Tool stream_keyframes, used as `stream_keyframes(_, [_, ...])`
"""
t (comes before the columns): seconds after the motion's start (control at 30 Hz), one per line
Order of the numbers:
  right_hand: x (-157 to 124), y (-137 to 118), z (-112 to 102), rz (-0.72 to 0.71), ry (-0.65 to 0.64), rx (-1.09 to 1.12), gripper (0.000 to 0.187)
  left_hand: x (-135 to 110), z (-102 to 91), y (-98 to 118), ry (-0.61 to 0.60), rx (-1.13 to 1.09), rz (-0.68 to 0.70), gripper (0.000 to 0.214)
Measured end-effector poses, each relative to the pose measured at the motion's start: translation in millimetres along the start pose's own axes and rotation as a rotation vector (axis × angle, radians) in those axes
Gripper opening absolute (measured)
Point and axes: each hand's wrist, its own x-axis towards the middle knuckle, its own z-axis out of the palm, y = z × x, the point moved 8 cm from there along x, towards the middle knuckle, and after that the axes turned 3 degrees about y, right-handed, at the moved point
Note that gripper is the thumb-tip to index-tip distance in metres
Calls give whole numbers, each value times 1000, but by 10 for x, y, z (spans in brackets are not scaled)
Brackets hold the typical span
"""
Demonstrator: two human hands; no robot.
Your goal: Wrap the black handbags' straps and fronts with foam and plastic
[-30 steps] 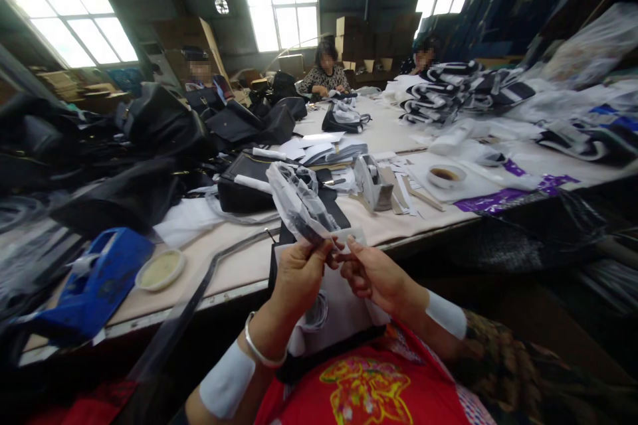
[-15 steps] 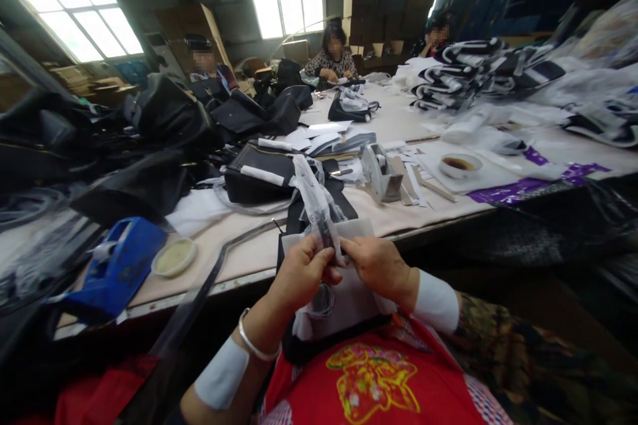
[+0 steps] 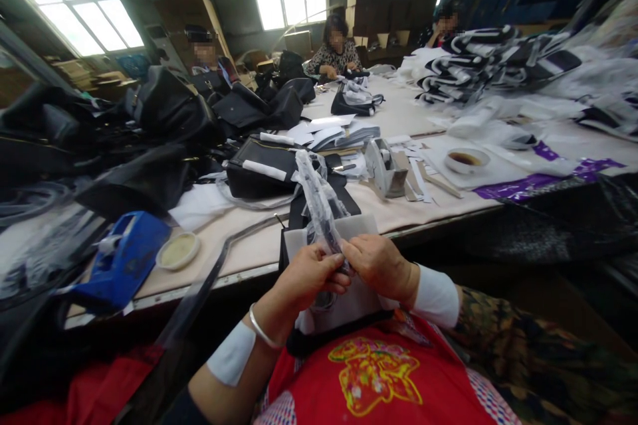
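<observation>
A dark strap wrapped in clear plastic (image 3: 319, 202) runs up from my fingers towards the table. My left hand (image 3: 314, 272) pinches its lower end between thumb and fingers. Right beside it, my right hand (image 3: 381, 267) is closed on the same wrapped strap, thumb towards the left hand. Beneath both hands lies a black bag with white foam sheeting (image 3: 369, 226) over it, reaching from the table edge to my lap. A coil of clear plastic partly shows below my left hand. Beyond the strap sits another black bag (image 3: 259, 169) with white wrapped handles.
A blue tape dispenser (image 3: 132, 259) and a round dish (image 3: 178, 251) stand left; a grey tape dispenser (image 3: 383, 169) and a bowl of brown liquid (image 3: 466, 159) stand right. Black bags (image 3: 164, 109) pile up at left, wrapped straps (image 3: 478, 63) at right. Several people sit across the table.
The view has shifted slightly. Both hands stay together on the wrapped strap, and my left fingers have moved slightly along its lower end.
</observation>
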Motion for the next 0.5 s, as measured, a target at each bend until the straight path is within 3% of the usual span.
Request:
stream_keyframes(0.13, [-82,83,-118,21,36,254,38,-13,-60,103,41,-41,88,31])
stream_keyframes(0.27, [-155,393,-322,406,191,506,30,-46,-129,245,150,-40,247,23])
stream_keyframes(0.4, [-144,385,-76,719,25,912,36,-101,-31,219,222,47,336,17])
stream_keyframes(0.5, [-108,333,51,855,34,1007,37,-157,60,150,268,81,353,17])
